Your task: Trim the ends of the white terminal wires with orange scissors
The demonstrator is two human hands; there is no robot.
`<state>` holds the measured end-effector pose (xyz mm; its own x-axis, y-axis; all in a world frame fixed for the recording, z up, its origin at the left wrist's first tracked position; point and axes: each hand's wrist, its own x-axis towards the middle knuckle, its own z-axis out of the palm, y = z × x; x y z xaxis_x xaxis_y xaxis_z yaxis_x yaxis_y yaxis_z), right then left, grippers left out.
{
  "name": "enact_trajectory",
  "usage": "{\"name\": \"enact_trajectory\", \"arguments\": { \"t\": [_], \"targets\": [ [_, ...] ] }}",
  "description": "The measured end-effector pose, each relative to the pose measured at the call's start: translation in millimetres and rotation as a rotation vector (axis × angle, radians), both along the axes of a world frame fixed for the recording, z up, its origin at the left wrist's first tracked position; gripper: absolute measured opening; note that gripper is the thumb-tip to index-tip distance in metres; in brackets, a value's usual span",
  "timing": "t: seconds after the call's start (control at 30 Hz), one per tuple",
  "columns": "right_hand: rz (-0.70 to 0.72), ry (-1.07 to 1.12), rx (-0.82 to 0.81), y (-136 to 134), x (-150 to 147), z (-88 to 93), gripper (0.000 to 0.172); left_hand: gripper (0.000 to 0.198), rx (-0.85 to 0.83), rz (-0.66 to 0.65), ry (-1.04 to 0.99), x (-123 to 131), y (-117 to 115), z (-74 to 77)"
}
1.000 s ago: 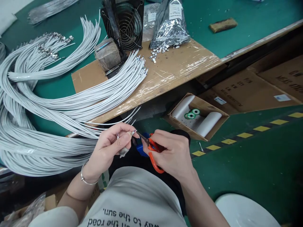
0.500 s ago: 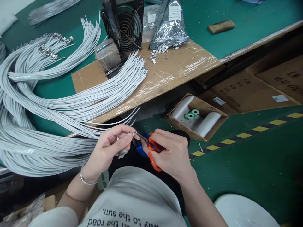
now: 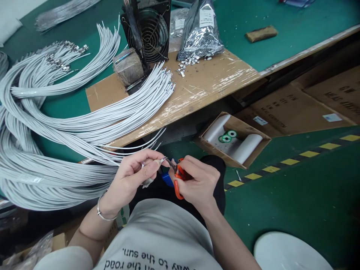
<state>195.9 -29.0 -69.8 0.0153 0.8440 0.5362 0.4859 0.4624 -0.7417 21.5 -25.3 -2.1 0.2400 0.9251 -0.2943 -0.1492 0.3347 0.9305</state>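
My left hand (image 3: 142,168) pinches the end of a white cable (image 3: 161,161) between thumb and fingers, and thin wires poke out of its tip. A small pale, crumpled piece (image 3: 147,182) shows below the thumb; what it is I cannot make out. My right hand (image 3: 198,180) is closed around orange-handled scissors (image 3: 178,189), whose dark blades point left at the cable end. Whether the blades touch the wires is too small to tell. White cables (image 3: 135,112) lie in a thick bundle on the bench, several loose ends hanging over its edge just above my left hand.
On the bench stand a black fan (image 3: 152,35), a grey block (image 3: 128,67) and a silver bag (image 3: 199,33) beside small metal connectors (image 3: 182,69). Below the edge sits an open carton (image 3: 202,140) with green-rimmed spools (image 3: 225,138). A white round stool top (image 3: 287,251) is at lower right.
The scissors and my right hand have turned and shifted slightly left, the blades closer to my left fingers. My left hand has moved a little to the right, still pinching the cable.
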Motion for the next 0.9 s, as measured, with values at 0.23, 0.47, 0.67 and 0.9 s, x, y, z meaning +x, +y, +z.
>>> {"name": "enact_trajectory", "arguments": {
  "t": [0.23,0.47,0.67,0.9],
  "targets": [
    [-0.262,0.643,-0.092,28,24,-6.4,0.05,0.022,-0.052,-0.023,0.018,-9,-4,-4.8],
    [-0.06,0.503,-0.497,21,37,-13.0,0.051,0.022,-0.065,0.026,0.013,-7,-2,-2.9],
    [0.298,0.247,-0.544,13,24,18.5,0.044,0.022,-0.038,0.029,0.046,-3,2,-0.3],
    [0.407,0.068,-0.532,9,27,30.4,0.038,0.026,-0.003,0.028,0.097,-3,0,-3.7]
  ]
}}
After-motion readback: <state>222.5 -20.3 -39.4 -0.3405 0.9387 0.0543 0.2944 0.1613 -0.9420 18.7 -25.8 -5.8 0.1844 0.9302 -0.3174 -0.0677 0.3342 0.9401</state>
